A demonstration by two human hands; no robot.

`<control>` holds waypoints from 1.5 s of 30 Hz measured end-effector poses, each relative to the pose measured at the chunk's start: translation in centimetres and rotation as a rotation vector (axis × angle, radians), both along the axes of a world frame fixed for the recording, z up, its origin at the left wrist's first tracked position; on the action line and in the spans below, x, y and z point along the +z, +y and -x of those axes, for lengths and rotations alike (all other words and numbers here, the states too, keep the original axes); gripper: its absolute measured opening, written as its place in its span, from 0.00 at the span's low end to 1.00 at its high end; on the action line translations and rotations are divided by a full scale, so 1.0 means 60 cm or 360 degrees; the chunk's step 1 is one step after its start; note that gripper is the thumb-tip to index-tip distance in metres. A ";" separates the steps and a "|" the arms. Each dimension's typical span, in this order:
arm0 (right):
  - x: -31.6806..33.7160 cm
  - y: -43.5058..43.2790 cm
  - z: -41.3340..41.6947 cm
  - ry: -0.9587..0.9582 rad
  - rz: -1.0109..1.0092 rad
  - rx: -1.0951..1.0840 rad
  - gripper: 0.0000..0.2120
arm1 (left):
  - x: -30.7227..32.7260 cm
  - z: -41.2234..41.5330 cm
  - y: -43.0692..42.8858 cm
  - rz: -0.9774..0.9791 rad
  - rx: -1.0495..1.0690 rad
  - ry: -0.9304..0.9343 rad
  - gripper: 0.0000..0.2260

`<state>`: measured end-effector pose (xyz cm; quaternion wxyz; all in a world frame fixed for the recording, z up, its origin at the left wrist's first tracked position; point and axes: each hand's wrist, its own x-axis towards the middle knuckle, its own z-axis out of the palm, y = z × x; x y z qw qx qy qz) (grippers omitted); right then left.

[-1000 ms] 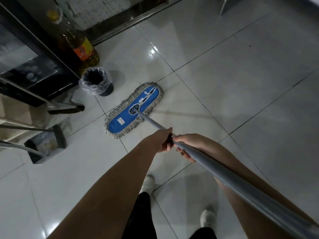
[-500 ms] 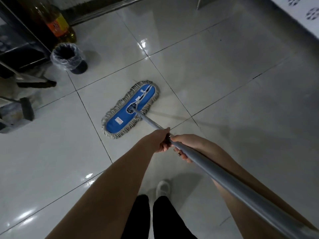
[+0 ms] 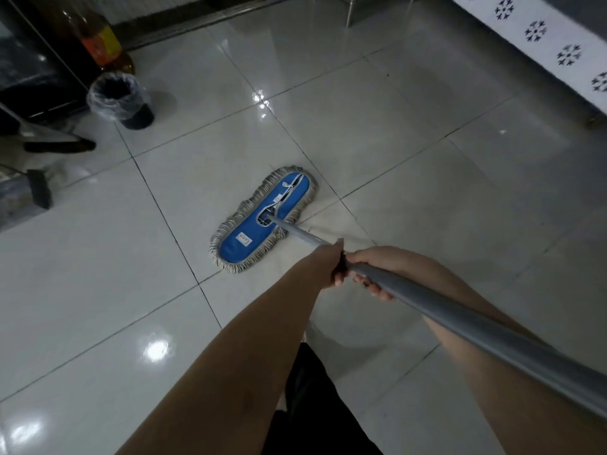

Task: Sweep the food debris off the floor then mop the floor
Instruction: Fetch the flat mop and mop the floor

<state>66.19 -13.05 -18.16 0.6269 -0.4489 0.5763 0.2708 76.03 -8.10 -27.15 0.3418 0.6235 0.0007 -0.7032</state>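
Closest in you get black trousers (image 3: 315, 408) at the bottom edge, with both forearms reaching out over them. The left hand (image 3: 328, 264) and right hand (image 3: 376, 269) are both wrapped around the grey mop handle (image 3: 466, 323), side by side and touching, the left one a bit farther down the pole. The handle runs from the near right corner out to the blue mop head (image 3: 259, 224) with its grey fringe, lying flat on the glossy tiled floor (image 3: 427, 142) about mid-scene, across a grout line. Far left there's a small bin (image 3: 120, 98) with a plastic liner, and just behind it a big bottle (image 3: 101, 44) of amber liquid.
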 end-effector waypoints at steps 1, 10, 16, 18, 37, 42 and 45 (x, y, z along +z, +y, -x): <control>0.008 0.019 0.031 0.0026 0.0011 0.0035 0.21 | 0.011 0.036 0.022 0.0012 0.0036 0.0027 0.18; 0.027 0.048 0.214 0.0142 0.0090 0.0166 0.21 | 0.039 0.220 0.061 0.0071 0.0029 0.0172 0.14; 0.026 -0.001 0.383 0.0146 0.0084 0.0293 0.22 | 0.033 0.388 0.019 0.0025 0.0051 0.0173 0.13; 0.031 -0.018 0.445 0.0154 0.0072 0.0357 0.23 | 0.034 0.451 0.003 0.0021 0.0048 0.0199 0.14; 0.019 -0.076 0.705 0.0137 0.0066 0.0214 0.17 | 0.017 0.725 -0.071 -0.0151 0.0038 0.0165 0.14; 0.002 -0.060 0.682 0.0155 0.0052 0.0195 0.20 | -0.002 0.697 -0.062 -0.0181 0.0050 0.0116 0.13; -0.003 -0.059 0.644 0.0216 0.0025 0.0212 0.21 | -0.008 0.661 -0.059 -0.0138 0.0075 0.0104 0.13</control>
